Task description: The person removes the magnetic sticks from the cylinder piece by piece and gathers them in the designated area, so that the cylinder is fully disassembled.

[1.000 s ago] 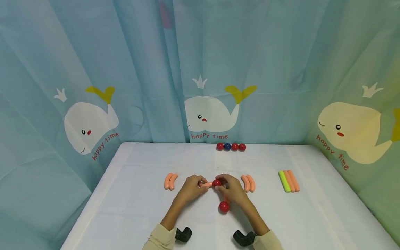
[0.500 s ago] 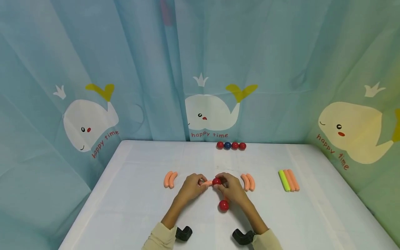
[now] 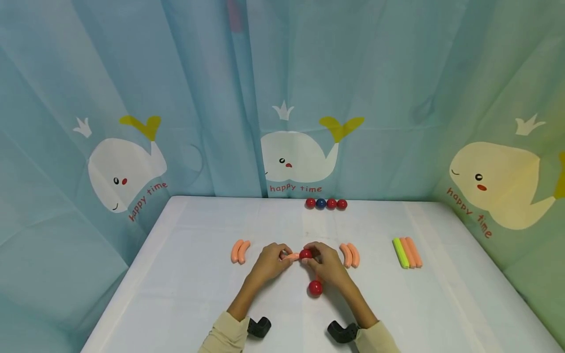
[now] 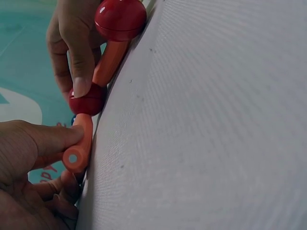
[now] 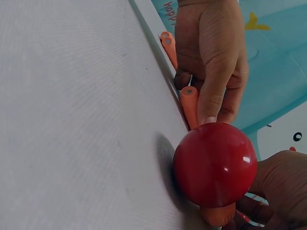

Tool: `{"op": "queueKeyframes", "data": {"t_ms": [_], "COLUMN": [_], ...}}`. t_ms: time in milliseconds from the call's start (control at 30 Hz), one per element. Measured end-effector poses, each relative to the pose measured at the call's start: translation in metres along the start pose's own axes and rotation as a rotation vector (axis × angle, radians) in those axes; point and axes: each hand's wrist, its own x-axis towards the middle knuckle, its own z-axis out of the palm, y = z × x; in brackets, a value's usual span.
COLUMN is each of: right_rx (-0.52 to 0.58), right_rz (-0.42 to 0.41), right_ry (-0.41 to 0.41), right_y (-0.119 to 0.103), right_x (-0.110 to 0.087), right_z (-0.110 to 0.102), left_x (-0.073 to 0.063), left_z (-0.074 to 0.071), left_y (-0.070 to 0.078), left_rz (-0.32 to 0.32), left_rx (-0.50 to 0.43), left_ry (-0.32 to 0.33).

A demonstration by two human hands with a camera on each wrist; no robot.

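Observation:
At mid-table, my left hand [image 3: 269,262] pinches a short orange stick [image 4: 80,146] between thumb and fingers; its open end has a pale round spot. The stick's other end meets a red ball [image 3: 305,254], which my right hand [image 3: 328,264] grips with thumb and fingertips. From that ball a second orange stick [image 4: 111,62] runs toward the near side, to another red ball [image 5: 216,165]. This nearer ball lies below the right palm in the head view, with neither hand gripping it. The joints between sticks and balls are partly covered by fingers.
Two curved orange sticks [image 3: 240,251] lie left of the hands, and two more [image 3: 349,255] to the right. Farther right are a yellow-green stick [image 3: 400,253] and two straight orange ones [image 3: 411,252]. Red balls and a blue ball [image 3: 321,203] line the back edge, before a whale-print curtain [image 3: 375,73].
The whole head view has shifted up slightly. Both hands keep their hold on the orange stick and the red ball, with no clear movement between them.

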Motion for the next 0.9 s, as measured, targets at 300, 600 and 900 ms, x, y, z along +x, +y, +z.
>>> {"op": "queueKeyframes", "data": {"t_ms": [300, 600, 900], "right_rx": [-0.007, -0.019, -0.010], "right_rz": [0.020, 0.001, -0.006], "right_ry": [0.004, -0.006, -0.007], "right_y": [0.0031, 0.0037, 0.0043], "right_x": [-0.0001, 0.0012, 0.0017], "right_z": [-0.0029, -0.0058, -0.0056], "left_x": [-0.0007, -0.0003, -0.0018], "left_z": [-0.0009, -0.0034, -0.0049], "left_y": [-0.0016, -0.0008, 0.0010], "left_rz": [-0.020, -0.028, -0.034], "left_rx": [-0.016, -0.017, -0.024], "left_ry": [-0.027, -0.031, -0.043]}}
